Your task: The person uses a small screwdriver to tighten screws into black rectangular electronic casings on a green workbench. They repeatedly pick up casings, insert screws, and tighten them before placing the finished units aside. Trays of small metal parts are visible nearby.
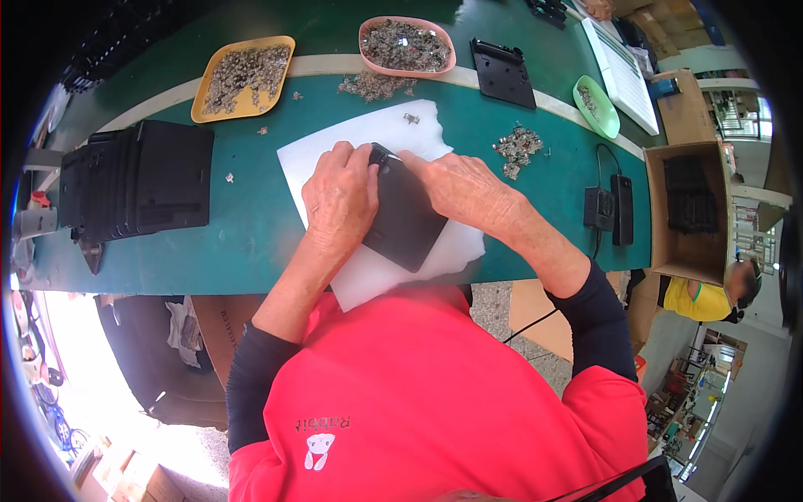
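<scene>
A flat black plastic panel (403,219) lies tilted on a white foam sheet (314,149) in front of me. My left hand (339,194) is closed on its far left edge, fingers curled by the far corner. My right hand (464,191) grips the far right edge, thumb and fingers bent close to the same corner. Whether a small part sits under the right fingertips is hidden. Beyond the hands, a small metal clip (411,119) rests on the foam.
Black panels (138,177) stand stacked at left. A yellow tray (284,52), a pink tray (449,63) and a green tray (609,125) hold small metal parts. More parts (517,149) lie loose at right, near a black power adapter (598,207) and an open cardboard box (698,263).
</scene>
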`<action>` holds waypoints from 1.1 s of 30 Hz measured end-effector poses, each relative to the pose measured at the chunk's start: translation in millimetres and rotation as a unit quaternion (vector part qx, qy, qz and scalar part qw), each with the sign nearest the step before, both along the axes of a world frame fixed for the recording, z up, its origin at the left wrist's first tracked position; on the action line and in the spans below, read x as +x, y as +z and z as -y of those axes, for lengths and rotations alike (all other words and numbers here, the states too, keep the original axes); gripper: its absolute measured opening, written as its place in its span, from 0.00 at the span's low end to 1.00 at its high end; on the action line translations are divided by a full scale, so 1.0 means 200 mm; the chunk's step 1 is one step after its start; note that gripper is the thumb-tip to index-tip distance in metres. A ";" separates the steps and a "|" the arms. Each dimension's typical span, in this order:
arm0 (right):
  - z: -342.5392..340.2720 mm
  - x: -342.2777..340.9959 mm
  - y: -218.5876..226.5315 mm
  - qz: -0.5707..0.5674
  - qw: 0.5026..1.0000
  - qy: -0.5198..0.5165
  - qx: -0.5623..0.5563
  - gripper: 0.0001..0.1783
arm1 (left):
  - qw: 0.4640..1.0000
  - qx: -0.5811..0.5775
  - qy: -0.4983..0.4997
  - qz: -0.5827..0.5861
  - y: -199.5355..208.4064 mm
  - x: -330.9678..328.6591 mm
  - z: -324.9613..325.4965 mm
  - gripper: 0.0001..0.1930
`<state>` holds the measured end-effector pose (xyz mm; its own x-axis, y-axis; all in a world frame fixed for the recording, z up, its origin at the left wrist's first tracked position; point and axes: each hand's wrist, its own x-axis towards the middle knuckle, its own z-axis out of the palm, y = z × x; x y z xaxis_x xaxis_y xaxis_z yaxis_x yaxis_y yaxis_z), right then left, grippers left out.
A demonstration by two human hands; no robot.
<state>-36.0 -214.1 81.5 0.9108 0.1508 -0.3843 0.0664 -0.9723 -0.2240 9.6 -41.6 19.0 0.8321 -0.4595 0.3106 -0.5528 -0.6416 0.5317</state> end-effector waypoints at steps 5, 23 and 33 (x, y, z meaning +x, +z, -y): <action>-0.10 0.02 0.03 -0.012 0.993 0.039 -0.107 0.18 | 1.000 0.012 -0.005 -0.004 -0.01 -0.01 0.00 0.12; 0.02 0.00 -0.05 0.132 0.991 -0.003 0.016 0.14 | 0.995 -0.061 0.012 -0.082 0.02 0.01 -0.02 0.12; 0.03 0.01 0.00 0.079 0.996 0.022 -0.042 0.16 | 0.997 -0.043 0.005 -0.059 0.01 0.00 -0.01 0.12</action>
<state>-33.2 -219.7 81.3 0.9542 0.1645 -0.2500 0.1364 -0.9826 -0.1260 10.2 -38.7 21.8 0.8701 -0.4262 0.2477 -0.4761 -0.5965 0.6461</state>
